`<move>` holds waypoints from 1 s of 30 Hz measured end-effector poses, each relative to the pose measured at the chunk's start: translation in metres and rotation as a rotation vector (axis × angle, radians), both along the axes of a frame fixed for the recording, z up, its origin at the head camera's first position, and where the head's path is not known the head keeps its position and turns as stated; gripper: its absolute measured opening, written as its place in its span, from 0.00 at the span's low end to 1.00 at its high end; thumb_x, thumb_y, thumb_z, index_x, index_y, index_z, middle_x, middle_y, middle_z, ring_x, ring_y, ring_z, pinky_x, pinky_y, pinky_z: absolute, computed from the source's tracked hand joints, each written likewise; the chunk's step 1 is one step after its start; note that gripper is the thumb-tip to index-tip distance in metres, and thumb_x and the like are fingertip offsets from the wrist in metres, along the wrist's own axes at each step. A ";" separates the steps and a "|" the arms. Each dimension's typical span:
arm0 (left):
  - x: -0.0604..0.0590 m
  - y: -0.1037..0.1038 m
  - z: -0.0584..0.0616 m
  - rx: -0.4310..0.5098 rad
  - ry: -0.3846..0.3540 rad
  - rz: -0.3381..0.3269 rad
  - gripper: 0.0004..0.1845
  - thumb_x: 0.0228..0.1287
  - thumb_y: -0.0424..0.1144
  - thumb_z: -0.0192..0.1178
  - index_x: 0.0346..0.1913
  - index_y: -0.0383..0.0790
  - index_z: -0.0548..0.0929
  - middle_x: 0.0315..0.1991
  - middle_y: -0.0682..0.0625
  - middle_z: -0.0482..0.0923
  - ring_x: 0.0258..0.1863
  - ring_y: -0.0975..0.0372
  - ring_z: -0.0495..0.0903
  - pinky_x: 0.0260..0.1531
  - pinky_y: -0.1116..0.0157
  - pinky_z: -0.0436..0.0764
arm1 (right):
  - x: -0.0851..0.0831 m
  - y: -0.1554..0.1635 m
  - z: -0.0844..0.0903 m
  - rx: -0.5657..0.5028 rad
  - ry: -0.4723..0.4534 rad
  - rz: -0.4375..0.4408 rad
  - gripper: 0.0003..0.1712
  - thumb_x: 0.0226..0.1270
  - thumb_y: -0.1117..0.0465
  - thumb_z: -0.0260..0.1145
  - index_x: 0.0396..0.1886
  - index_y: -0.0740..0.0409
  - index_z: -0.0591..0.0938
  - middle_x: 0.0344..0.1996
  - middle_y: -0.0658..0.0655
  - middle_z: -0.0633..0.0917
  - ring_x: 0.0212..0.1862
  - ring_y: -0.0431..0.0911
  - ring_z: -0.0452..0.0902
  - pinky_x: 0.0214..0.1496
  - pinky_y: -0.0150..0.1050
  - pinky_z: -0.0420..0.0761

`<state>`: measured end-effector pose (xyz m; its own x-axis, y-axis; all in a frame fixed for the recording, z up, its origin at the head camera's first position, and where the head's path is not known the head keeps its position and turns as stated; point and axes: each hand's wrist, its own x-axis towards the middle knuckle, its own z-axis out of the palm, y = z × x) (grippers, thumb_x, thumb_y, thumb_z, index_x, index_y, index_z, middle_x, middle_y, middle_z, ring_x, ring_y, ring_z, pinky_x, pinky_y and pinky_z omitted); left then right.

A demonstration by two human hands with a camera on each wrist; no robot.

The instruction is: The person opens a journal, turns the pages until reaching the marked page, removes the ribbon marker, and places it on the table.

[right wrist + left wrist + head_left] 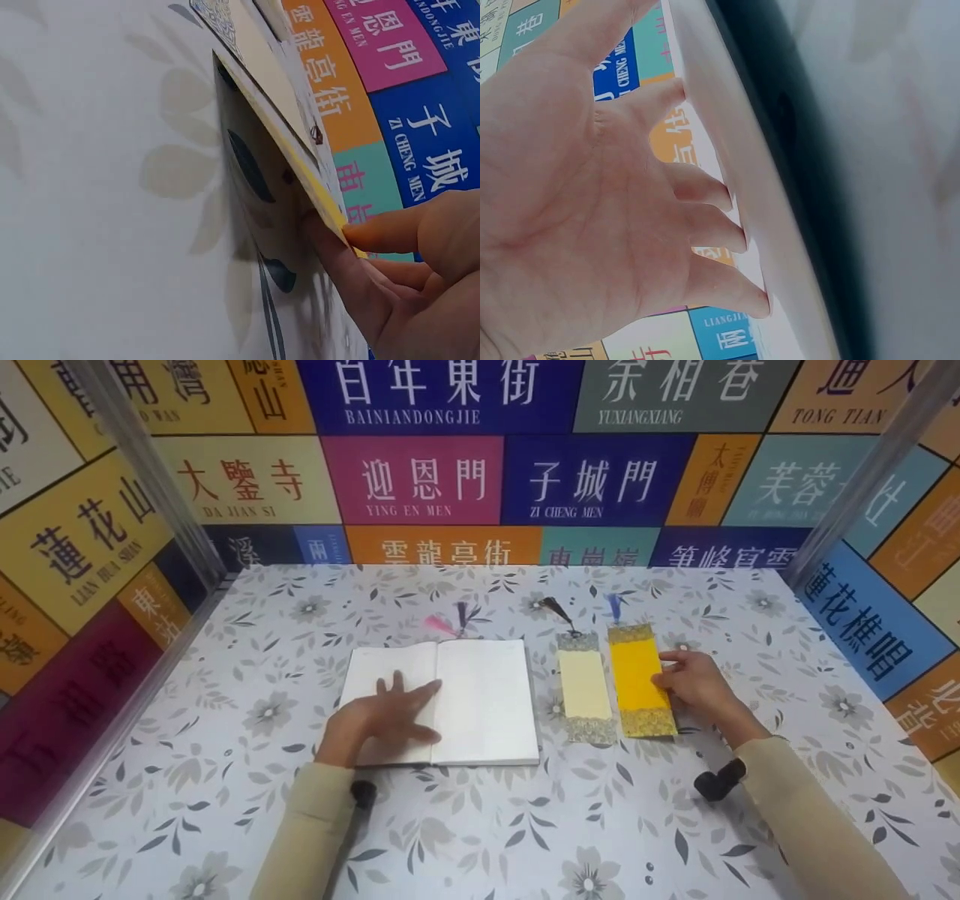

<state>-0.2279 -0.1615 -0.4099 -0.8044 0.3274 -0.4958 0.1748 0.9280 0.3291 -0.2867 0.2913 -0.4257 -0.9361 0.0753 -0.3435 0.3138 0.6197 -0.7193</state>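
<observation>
Head view: left of centre, the left hand [386, 718] spreads its fingers over the open notebook [487, 697], probably steadying the pages; right of centre, the right hand [696, 681] pinches the side edge of the yellow bookmark [635, 675]. Between them lies the cream bookmark [586, 686], blocking a straight slide leftward. Left wrist view: straightened fingers touch the notebook. Right wrist view: the yellow bookmark tilts mid-frame, seemingly giving a finger room underneath
</observation>
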 end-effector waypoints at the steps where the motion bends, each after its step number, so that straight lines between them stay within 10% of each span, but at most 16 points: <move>1: 0.000 0.000 0.000 -0.002 0.000 0.002 0.48 0.70 0.61 0.54 0.82 0.56 0.39 0.76 0.24 0.24 0.75 0.28 0.28 0.74 0.32 0.34 | 0.001 -0.002 0.000 0.024 0.011 0.003 0.35 0.75 0.60 0.58 0.77 0.63 0.60 0.62 0.68 0.74 0.43 0.47 0.77 0.36 0.29 0.82; 8: 0.000 0.001 0.001 0.019 0.000 0.011 0.48 0.70 0.60 0.56 0.82 0.54 0.41 0.76 0.22 0.25 0.75 0.27 0.29 0.71 0.28 0.38 | 0.007 -0.008 0.004 0.140 0.044 0.031 0.37 0.72 0.61 0.63 0.75 0.67 0.62 0.61 0.71 0.74 0.29 0.45 0.75 0.27 0.32 0.79; 16: 0.002 0.001 0.003 0.016 0.010 0.003 0.48 0.70 0.60 0.55 0.82 0.53 0.41 0.76 0.22 0.26 0.74 0.26 0.30 0.70 0.27 0.38 | 0.012 -0.015 0.003 0.302 0.101 0.070 0.35 0.70 0.59 0.64 0.71 0.71 0.66 0.57 0.72 0.77 0.41 0.52 0.77 0.34 0.33 0.78; 24: 0.001 0.001 0.004 -0.011 0.001 -0.001 0.48 0.70 0.62 0.54 0.82 0.55 0.39 0.76 0.23 0.25 0.75 0.28 0.30 0.72 0.29 0.37 | 0.013 -0.026 0.007 0.419 0.100 0.104 0.38 0.72 0.56 0.61 0.75 0.70 0.61 0.68 0.75 0.70 0.57 0.62 0.73 0.65 0.62 0.73; 30: 0.000 0.001 0.001 -0.012 -0.004 0.010 0.48 0.70 0.62 0.54 0.82 0.57 0.39 0.76 0.24 0.25 0.76 0.29 0.29 0.72 0.29 0.36 | 0.021 -0.046 0.015 0.405 0.200 0.189 0.39 0.75 0.54 0.58 0.76 0.69 0.59 0.69 0.77 0.66 0.55 0.65 0.74 0.59 0.61 0.77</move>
<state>-0.2284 -0.1605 -0.4086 -0.8057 0.3129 -0.5030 0.1637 0.9336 0.3186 -0.2656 0.2457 -0.4104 -0.9909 -0.0118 -0.1338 0.0493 0.8949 -0.4435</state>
